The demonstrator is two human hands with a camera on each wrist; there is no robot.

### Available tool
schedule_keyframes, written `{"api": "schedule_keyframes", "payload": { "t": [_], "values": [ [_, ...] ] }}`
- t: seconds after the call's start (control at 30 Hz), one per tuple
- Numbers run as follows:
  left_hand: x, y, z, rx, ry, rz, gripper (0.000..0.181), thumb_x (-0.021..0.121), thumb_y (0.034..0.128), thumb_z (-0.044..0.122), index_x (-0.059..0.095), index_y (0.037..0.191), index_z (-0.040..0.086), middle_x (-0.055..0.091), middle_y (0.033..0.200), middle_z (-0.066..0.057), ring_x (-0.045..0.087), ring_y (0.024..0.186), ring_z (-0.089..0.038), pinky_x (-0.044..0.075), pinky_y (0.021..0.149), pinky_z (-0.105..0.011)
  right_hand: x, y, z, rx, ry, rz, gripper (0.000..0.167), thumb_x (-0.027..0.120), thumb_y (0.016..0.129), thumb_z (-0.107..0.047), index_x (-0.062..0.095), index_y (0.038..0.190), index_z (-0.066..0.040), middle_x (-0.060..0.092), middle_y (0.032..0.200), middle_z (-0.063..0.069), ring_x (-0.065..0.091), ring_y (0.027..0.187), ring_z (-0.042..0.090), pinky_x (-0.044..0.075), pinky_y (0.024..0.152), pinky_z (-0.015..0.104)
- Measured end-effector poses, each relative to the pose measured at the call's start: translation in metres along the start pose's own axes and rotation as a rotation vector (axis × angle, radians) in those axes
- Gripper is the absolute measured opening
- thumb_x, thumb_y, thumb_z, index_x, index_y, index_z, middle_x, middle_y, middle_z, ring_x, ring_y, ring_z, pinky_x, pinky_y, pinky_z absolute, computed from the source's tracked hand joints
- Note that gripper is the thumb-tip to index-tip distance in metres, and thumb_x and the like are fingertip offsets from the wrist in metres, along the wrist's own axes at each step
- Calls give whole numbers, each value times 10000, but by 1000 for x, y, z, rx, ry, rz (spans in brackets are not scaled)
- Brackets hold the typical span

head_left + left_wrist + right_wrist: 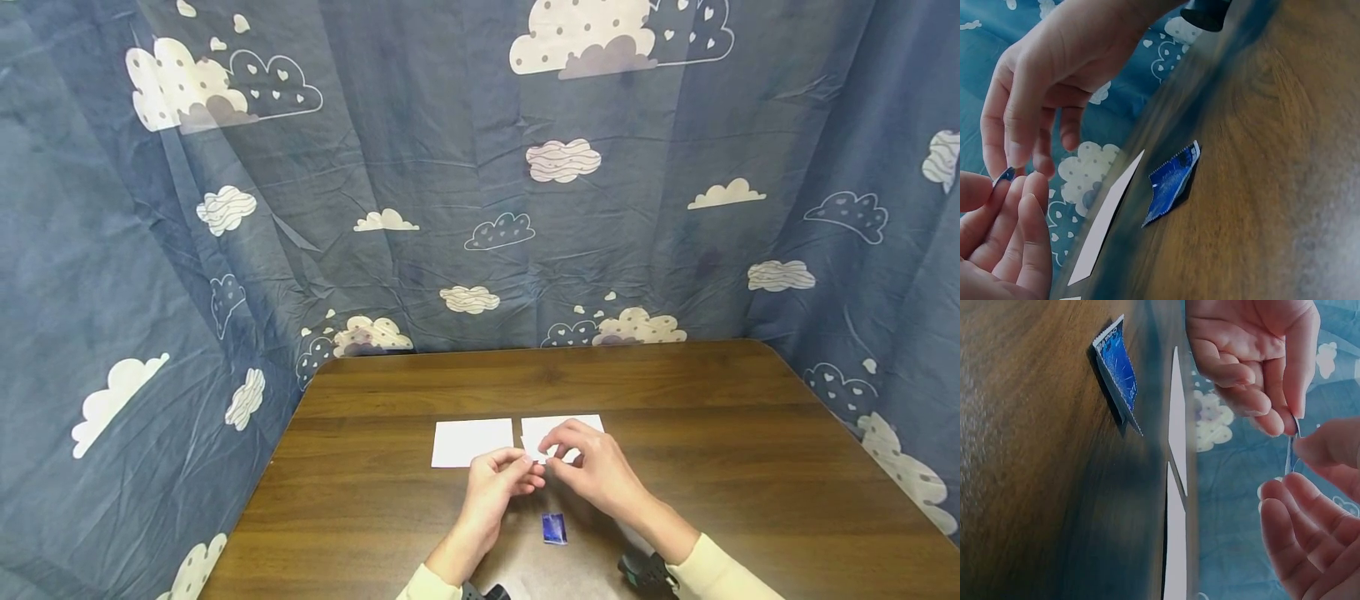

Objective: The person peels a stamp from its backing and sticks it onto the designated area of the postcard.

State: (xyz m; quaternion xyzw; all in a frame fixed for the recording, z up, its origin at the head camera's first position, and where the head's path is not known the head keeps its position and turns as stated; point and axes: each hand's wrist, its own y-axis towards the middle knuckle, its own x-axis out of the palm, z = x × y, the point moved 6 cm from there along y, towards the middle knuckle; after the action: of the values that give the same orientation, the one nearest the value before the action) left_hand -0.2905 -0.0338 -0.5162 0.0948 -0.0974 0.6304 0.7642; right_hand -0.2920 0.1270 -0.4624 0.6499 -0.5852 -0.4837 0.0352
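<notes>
My left hand [489,493] and right hand [600,473] meet fingertip to fingertip above the table. Between them is a small, thin blue-and-white piece [1291,453], pinched by the thumb and fingers of both hands. Only a dark blue sliver of that piece [1005,176] shows in the left wrist view, the fingers covering the rest; its exact kind cannot be told. Nearer the body, a small blue packet [554,528] with serrated edges and pale print lies on the wood, touched by neither hand.
Beyond the hands, two white paper sheets lie side by side: a left sheet [472,443] and a right sheet [573,424], the latter partly covered by the right hand. The brown wooden table [360,517] ends at a blue cloud-printed curtain [420,275].
</notes>
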Motion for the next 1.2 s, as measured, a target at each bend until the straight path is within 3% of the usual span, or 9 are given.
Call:
{"api": "schedule_keyframes", "payload": {
  "t": [0.13,0.5,0.63,0.73,0.87,1.03,1.2],
  "values": [
    [1,0,3,28,30,-1,245,675,945,62,657,1080,-141,725,929,-251,717,698,-166,595,686,-294,-1,0,-1,8,3,1,235,817,778,-74,740,941,-224,680,955,-104,619,739,18,548,559,265],
    [5,-3,9,129,144,-18,144,684,945,72,718,1032,-39,733,912,-188,720,770,-252,573,681,-253,0,0,-6,-11,20,6,171,850,810,-185,762,948,-236,687,905,-98,646,752,129,535,559,228],
    [6,-3,12,159,179,-16,140,692,943,91,725,1019,-23,733,907,-183,713,785,-298,560,678,-244,1,0,-7,-7,12,7,151,852,815,-202,770,934,-245,676,874,-142,654,747,134,527,570,202],
    [7,-3,13,188,217,-13,123,695,943,99,736,1004,1,734,895,-170,709,786,-334,562,676,-251,0,0,-7,-6,5,13,131,850,820,-208,775,919,-250,658,850,-191,660,738,135,541,564,254],
    [8,-4,15,233,265,-13,114,689,951,117,742,990,23,740,895,-150,708,778,-367,571,674,-273,-1,1,-9,-11,-7,26,119,851,816,-197,783,901,-246,652,832,-217,651,715,104,550,549,314],
    [9,-5,15,263,285,-15,114,679,960,117,739,974,21,743,903,-160,714,760,-373,585,677,-312,-3,1,-9,-19,-21,31,131,849,809,-158,789,891,-242,667,842,-216,607,708,4,552,540,309],
    [9,-5,16,273,298,-12,90,683,950,99,739,966,31,746,904,-165,715,758,-380,592,679,-331,-4,2,-8,-13,-3,29,138,827,819,-116,786,885,-230,684,843,-201,609,707,-8,549,538,301]
  ]
}}
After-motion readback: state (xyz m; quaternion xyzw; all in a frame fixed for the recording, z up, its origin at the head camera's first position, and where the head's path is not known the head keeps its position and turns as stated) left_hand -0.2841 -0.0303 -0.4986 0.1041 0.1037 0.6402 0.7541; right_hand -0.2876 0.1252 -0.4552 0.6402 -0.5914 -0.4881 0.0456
